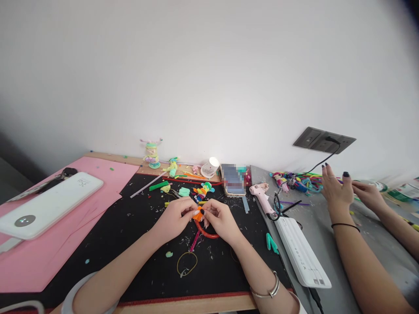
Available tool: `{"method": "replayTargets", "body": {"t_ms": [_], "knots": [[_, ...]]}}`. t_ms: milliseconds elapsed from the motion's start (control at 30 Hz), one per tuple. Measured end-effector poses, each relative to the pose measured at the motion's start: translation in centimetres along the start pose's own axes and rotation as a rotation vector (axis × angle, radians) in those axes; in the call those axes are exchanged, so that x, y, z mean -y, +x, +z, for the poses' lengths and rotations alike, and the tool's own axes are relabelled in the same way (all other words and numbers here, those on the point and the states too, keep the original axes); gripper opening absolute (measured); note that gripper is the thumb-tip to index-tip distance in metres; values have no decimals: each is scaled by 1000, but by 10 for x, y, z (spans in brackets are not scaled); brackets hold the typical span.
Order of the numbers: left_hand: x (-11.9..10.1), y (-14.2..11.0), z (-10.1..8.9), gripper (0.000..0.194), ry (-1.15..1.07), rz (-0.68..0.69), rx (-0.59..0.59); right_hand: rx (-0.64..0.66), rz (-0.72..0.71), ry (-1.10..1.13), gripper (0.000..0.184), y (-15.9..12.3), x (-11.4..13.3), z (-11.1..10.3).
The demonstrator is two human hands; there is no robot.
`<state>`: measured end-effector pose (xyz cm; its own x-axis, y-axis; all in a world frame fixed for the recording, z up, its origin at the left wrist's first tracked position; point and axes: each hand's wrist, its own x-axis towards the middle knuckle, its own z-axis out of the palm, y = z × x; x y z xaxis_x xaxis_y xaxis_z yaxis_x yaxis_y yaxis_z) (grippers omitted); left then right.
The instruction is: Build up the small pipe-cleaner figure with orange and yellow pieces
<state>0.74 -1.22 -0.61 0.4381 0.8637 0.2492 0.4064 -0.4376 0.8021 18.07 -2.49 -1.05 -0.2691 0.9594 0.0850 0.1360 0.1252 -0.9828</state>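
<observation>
My left hand and my right hand meet over the black mat, fingertips pinched together. Between them is a small fuzzy orange piece, like bent pipe cleaner; its exact shape is partly hidden by the fingers. A red-orange curved loop shows just beneath my right hand; I cannot tell whether it joins the orange piece. Below lie a magenta strip and a thin yellowish ring. Beyond my fingers sits a small multicoloured fuzzy figure, with green pipe cleaner pieces to its left.
A phone, paper cup and pink glue gun stand toward the wall. White power banks flank the mat. At right, another person's hands work near a pipe cleaner pile. A cord runs to the wall socket.
</observation>
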Motion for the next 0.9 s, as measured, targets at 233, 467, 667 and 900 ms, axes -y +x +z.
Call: {"method": "replayTargets", "body": {"t_ms": [233,467,667,900], "knots": [[2,0,1,17,-1,9,-6,3,-6,-15,3,1,-1,0],[5,0,2,17,2,27,-8,7,-6,-28,4,1,-3,0],[2,1,1,17,8,25,-10,5,0,-14,5,0,-2,0],[2,2,1,14,-125,-63,-45,-39,15,120,12,4,-3,-1]]}}
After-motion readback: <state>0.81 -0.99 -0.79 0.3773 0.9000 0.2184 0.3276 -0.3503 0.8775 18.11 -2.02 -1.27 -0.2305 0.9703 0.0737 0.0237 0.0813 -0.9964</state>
